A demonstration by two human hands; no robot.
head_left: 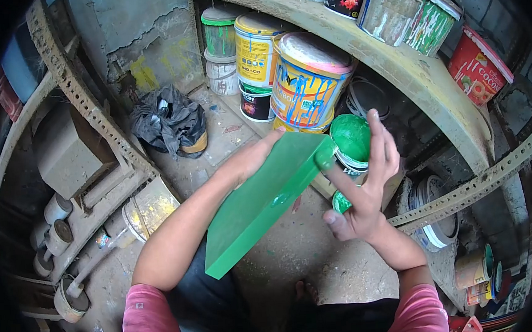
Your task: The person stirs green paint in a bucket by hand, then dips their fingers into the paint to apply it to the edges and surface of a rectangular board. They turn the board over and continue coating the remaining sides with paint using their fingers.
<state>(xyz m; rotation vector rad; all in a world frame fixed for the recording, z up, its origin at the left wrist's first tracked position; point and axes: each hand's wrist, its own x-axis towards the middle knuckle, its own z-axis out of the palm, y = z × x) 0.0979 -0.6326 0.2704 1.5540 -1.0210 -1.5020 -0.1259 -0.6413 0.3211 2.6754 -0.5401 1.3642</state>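
Fingers (341, 176) at green board (252, 194), glossy spot (280, 199), narrow edge (269, 218)

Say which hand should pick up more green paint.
Likely the right hand: its fingertip is green and the open paint can is beside it, while the left hand holds the green board.

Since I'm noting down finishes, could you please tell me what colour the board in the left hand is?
Green, showing best in the head view.
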